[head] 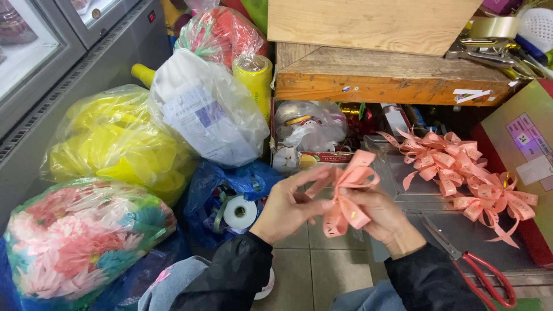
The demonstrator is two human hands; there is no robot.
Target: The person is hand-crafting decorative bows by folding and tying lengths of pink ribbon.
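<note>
Two bare hands shape a glossy pink ribbon bow (pixel 347 193) above the tiled floor.

The left hand (pixel 286 206) pinches the looped satin ribbon from one side, and the right hand (pixel 377 217) closes its fingers on the ribbon tails. To the right lie red-handled metal scissors (pixel 475 266) on a grey metal surface (pixel 403 184), and behind them the finished pink bows (pixel 461 173). Further left are crinkled plastic bags: a blue bag (pixel 227 193), a yellow bag (pixel 115 144), a clear bag (pixel 207 109).
</note>
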